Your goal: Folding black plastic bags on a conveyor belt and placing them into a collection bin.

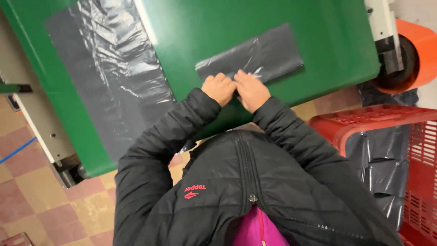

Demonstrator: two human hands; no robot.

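A folded dark grey plastic bag [255, 57] lies flat on the green table [327, 41]. My left hand [219, 87] and my right hand [250, 90] rest side by side on the bag's near edge, fingers curled and pinching the plastic. Both arms wear black padded jacket sleeves. The near edge of the bag is hidden under my fingers.
A long strip of dark plastic film [109, 77] runs across the table's left part. A red plastic crate [359, 123] with dark bags inside stands at the right. An orange roll [421, 50] sits on a machine at the far right. Checked floor tiles [41, 200] lie below.
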